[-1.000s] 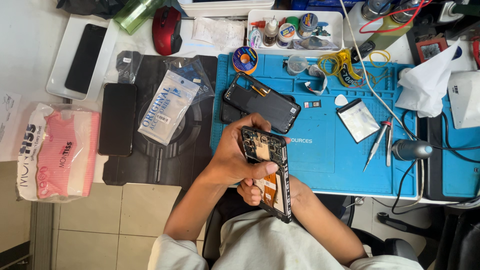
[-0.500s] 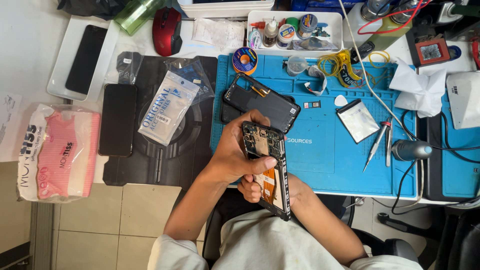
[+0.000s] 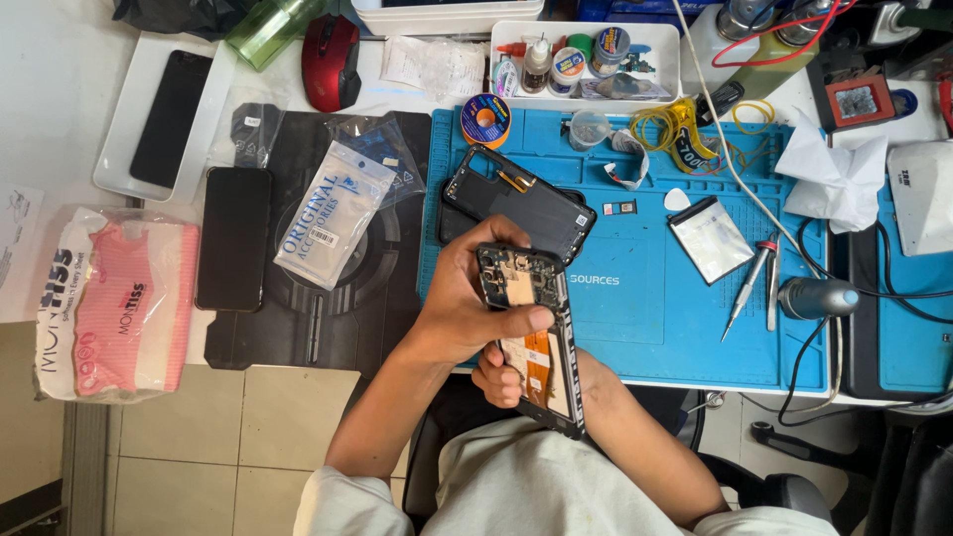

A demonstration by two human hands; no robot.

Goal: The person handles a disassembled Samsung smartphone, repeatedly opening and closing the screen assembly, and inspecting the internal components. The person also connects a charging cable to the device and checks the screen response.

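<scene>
I hold an opened phone (image 3: 531,333) with its back cover off, so its circuit board and orange flex cable show. My left hand (image 3: 467,308) wraps around the phone's upper part, thumb pressed across the board. My right hand (image 3: 499,375) supports the phone from below and is mostly hidden behind it. The removed black back cover (image 3: 526,203) lies on the blue work mat (image 3: 645,318) just beyond the phone.
Tweezers and a screwdriver (image 3: 754,283) and a silver foil pouch (image 3: 710,238) lie on the mat's right. A white tray of small bottles (image 3: 586,55) sits at the back. Left: black mat with a phone (image 3: 233,238), parts bags (image 3: 333,213), pink tissue pack (image 3: 114,303), red mouse (image 3: 333,48).
My left thumb has slid across the phone's board and the phone has tilted slightly. Everything on the bench has stayed where it was.
</scene>
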